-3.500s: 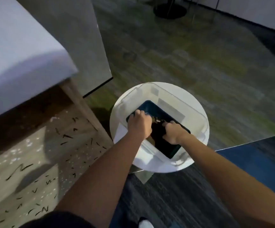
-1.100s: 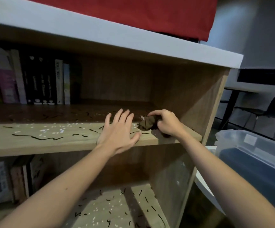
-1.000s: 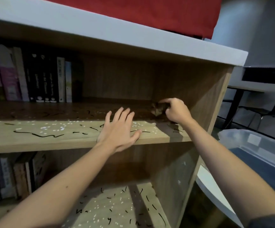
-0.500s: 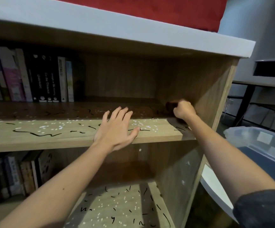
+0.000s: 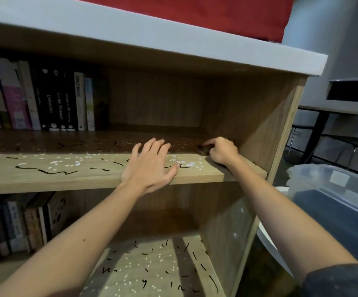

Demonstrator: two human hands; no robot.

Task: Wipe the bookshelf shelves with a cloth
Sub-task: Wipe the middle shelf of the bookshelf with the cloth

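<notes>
A wooden bookshelf fills the view. Its upper shelf (image 5: 66,174) is strewn with white specks and black squiggles. My right hand (image 5: 222,152) grips a small bunched brown cloth (image 5: 203,149) against that shelf, close to the right side wall. My left hand (image 5: 150,166) lies flat with fingers spread on the shelf's front edge, to the left of the cloth. The lower shelf (image 5: 156,269) carries the same specks and squiggles.
Books (image 5: 45,101) stand at the left of the upper shelf, and more books (image 5: 19,226) stand at the left of the lower one. A clear plastic bin (image 5: 336,202) sits on a white round table (image 5: 265,236) to the right. A red cloth (image 5: 195,9) lies on top.
My hands left the bin and came to the shelf. In the last second my right hand pushed the cloth back into the right corner, then drew it slightly forward. My left hand stayed put.
</notes>
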